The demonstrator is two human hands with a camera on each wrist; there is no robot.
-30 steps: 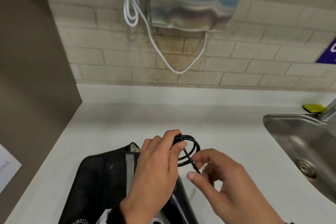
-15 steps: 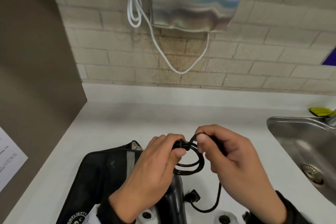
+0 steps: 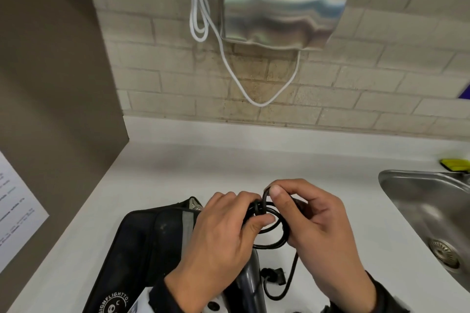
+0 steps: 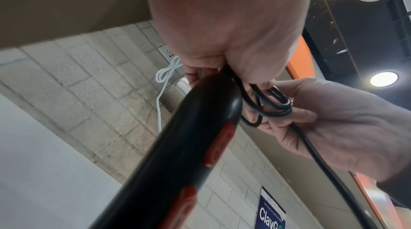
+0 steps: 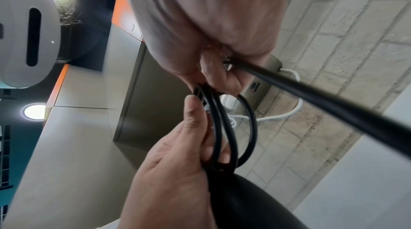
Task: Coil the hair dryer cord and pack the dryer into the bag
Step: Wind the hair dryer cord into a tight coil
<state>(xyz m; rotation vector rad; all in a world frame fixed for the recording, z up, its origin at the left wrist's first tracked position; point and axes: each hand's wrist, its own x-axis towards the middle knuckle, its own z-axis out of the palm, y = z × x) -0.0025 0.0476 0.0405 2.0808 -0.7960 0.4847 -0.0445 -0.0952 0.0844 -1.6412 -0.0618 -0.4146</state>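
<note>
Since a second ago right hand (image 3: 323, 226) closed in from lower right to pinch the black cord (image 3: 273, 223) beside left hand (image 3: 221, 241), whose curled fingers clamp coils against the dryer (image 3: 250, 284) handle low centre, over the black bag (image 3: 152, 244) on the white counter (image 3: 254, 160), plug (image 3: 273, 276) lying below. Left wrist view: dryer handle (image 4: 184, 145) runs diagonally mid-frame, loops (image 4: 266, 104) between both hands; right wrist view: three loops (image 5: 224, 127) centre, taut cord (image 5: 333, 108) leaving to the right edge
</note>
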